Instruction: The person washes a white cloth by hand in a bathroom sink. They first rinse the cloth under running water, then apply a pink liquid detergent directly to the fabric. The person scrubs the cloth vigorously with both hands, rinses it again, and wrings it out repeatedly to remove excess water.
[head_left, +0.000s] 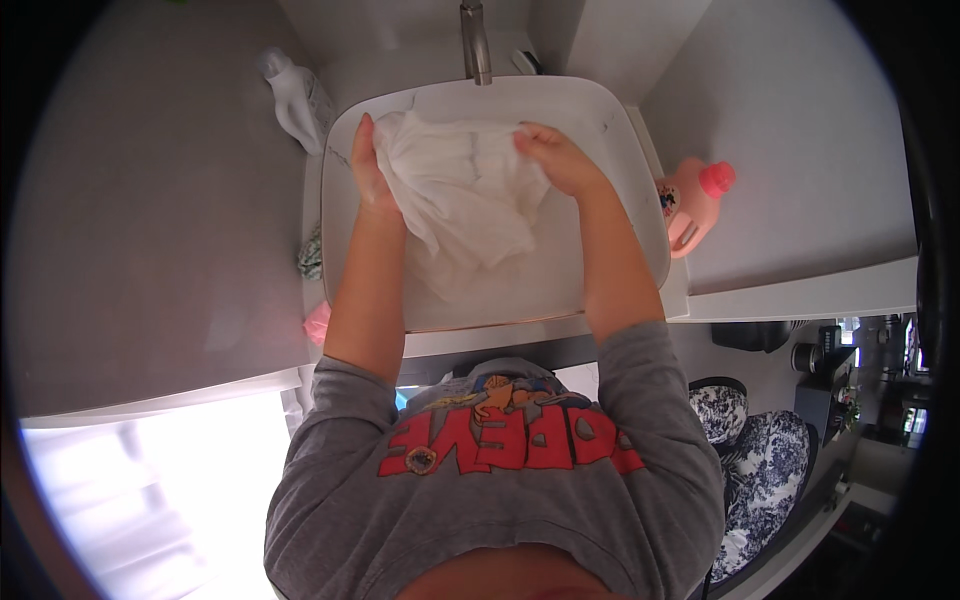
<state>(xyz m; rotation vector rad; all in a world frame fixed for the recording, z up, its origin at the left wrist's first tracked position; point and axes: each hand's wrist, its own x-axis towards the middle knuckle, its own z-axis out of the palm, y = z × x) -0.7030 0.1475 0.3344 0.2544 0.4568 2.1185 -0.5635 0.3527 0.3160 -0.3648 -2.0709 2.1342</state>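
A wet white cloth (465, 187) is spread between my two hands over a white sink basin (622, 225). My left hand (372, 166) grips its left edge, the thumb side against bunched folds. At the upper right corner, my right hand (553, 154) pinches the fabric between thumb and fingers. The lower part of the cloth hangs down into the basin, where cloudy water seems to stand. A bluish line or mark shows on the cloth between the hands. Above the far rim is a metal faucet (475, 45); whether water runs from it cannot be told.
A white plastic jug (298, 101) stands at the back left. On the right is a pink plastic jug (694, 206) with a red cap. A patterned cloth (310, 255) and a pink item (318, 322) lie by the left rim. Grey walls flank the basin.
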